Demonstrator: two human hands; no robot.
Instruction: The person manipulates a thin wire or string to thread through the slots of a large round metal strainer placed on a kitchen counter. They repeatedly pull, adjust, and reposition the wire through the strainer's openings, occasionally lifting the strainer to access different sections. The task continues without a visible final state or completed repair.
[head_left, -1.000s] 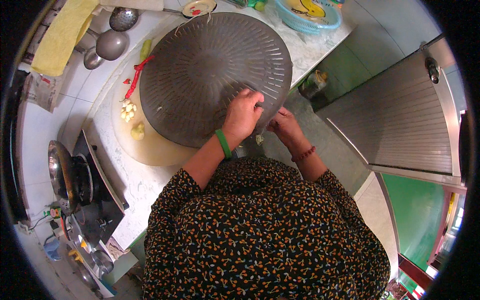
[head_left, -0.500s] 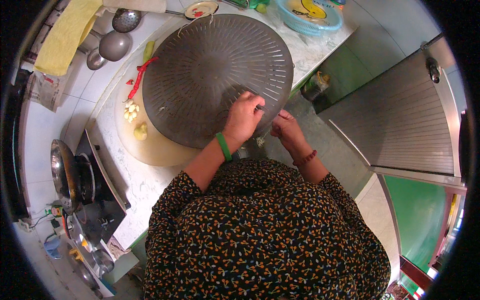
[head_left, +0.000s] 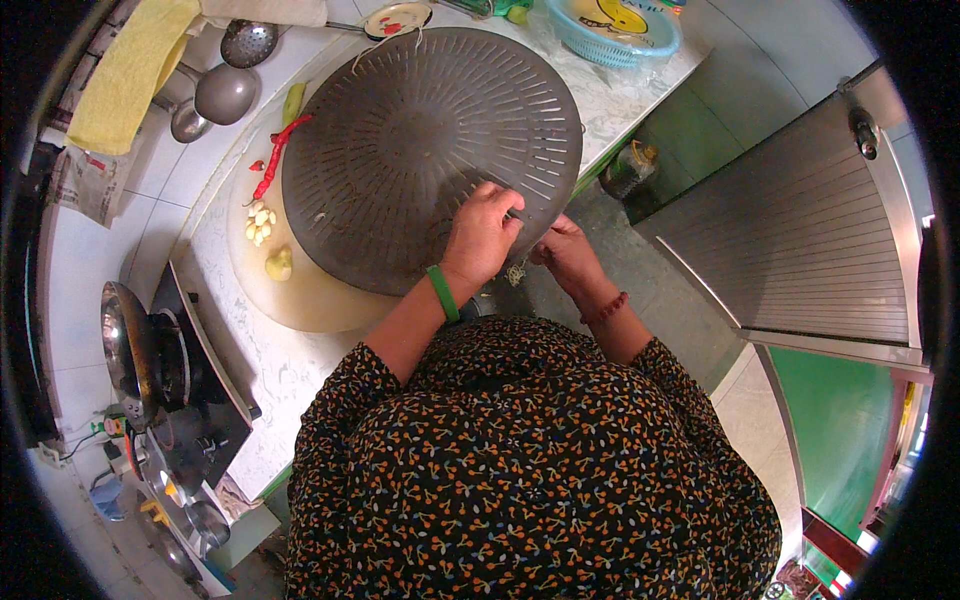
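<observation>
A large dark grey round steamer rack (head_left: 390, 170) with radial slots lies tilted over the counter, its near right part jutting past the edge. My left hand (head_left: 480, 240), green band at the wrist, is closed on the rack near its close rim. Just beside that rim, my right hand (head_left: 572, 262) has its fingers pinched together, partly hidden by the rack; what they hold cannot be made out. Pale shreds (head_left: 515, 274) hang below the rim between the hands. Under the rack, a round cutting board (head_left: 310, 312) carries peeled garlic cloves (head_left: 260, 222), a pale yellowish lump (head_left: 279, 264) and red chilies (head_left: 274, 168).
At the left stand a gas stove (head_left: 200, 385) and a pan (head_left: 126, 345). Ladles (head_left: 226, 94) hang at the upper left. A light blue plastic basket (head_left: 610, 48) sits on the far counter. To the right are a glass jar (head_left: 630, 168) and a ribbed metal-framed door (head_left: 800, 220).
My right hand has shifted slightly left, its fingertips moving in under the rack's rim. My left hand keeps its hold, and the whole view has shifted a little.
</observation>
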